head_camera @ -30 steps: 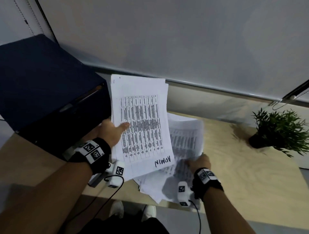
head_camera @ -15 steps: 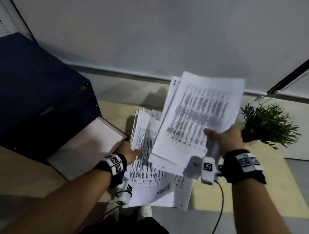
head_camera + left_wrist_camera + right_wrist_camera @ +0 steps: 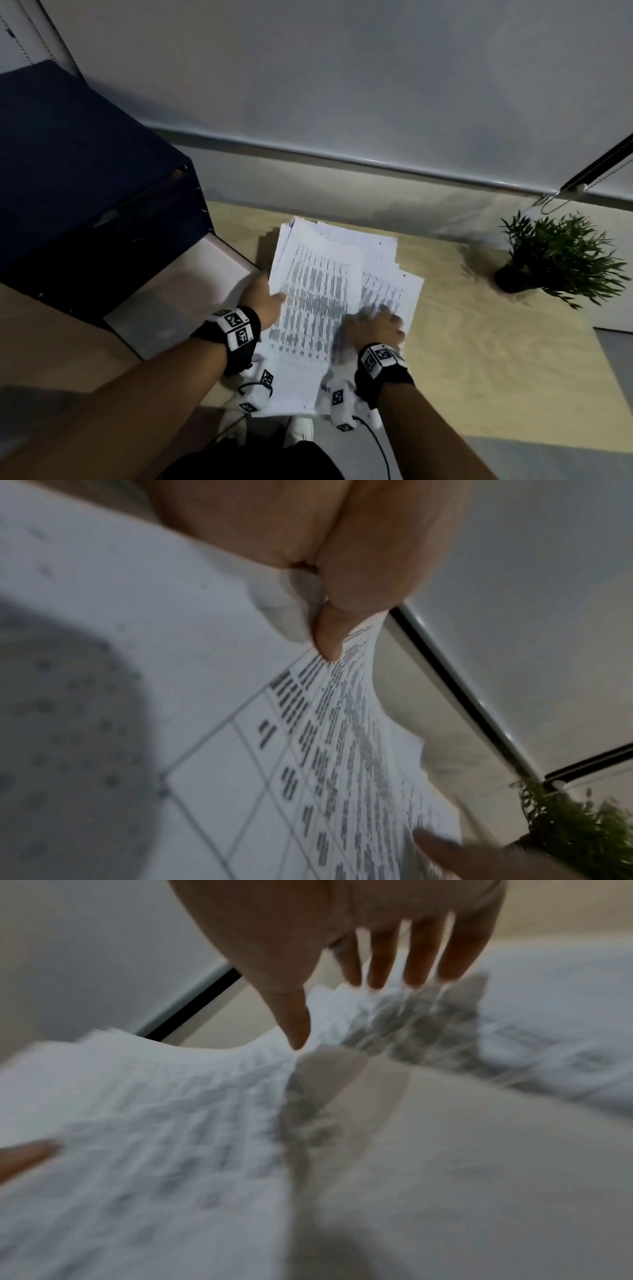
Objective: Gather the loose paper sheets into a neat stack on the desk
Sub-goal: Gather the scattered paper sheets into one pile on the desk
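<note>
Sheets (image 3: 318, 301) lie in a loose pile on the table (image 3: 479, 359), near its front edge, between a dark cabinet (image 3: 85, 192) and a plant (image 3: 561, 260). From the head, the left hand (image 3: 265, 301) grips the pile's left edge, thumb on top; the right hand (image 3: 375, 325) rests flat on it. At the left wrist, the thumb (image 3: 329, 634) pinches a printed sheet. At the right wrist, blurred, straight spread fingers (image 3: 418, 961) touch the paper, the grip apart.
</note>
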Demonstrator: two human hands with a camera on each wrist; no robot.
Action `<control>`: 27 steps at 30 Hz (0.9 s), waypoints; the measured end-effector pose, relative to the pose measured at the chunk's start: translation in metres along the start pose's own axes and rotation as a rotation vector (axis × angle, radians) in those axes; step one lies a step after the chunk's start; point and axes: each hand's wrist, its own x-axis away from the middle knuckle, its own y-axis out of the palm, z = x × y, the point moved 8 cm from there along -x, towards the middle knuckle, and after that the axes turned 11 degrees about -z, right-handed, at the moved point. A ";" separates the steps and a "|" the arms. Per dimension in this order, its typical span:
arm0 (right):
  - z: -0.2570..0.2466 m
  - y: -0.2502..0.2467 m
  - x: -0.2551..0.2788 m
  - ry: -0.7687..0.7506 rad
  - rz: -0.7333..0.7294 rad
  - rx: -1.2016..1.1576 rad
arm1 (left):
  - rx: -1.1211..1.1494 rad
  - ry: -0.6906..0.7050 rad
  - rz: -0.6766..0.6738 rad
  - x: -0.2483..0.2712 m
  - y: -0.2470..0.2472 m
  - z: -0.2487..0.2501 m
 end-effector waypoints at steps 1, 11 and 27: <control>0.014 -0.011 0.003 0.089 0.089 0.011 | 0.010 0.017 0.023 0.003 -0.011 0.004; 0.002 0.017 -0.001 -0.090 0.074 0.095 | 0.100 0.182 0.287 0.034 -0.120 0.023; 0.004 0.014 -0.013 0.101 0.052 0.048 | 0.111 0.168 0.287 0.040 -0.122 0.009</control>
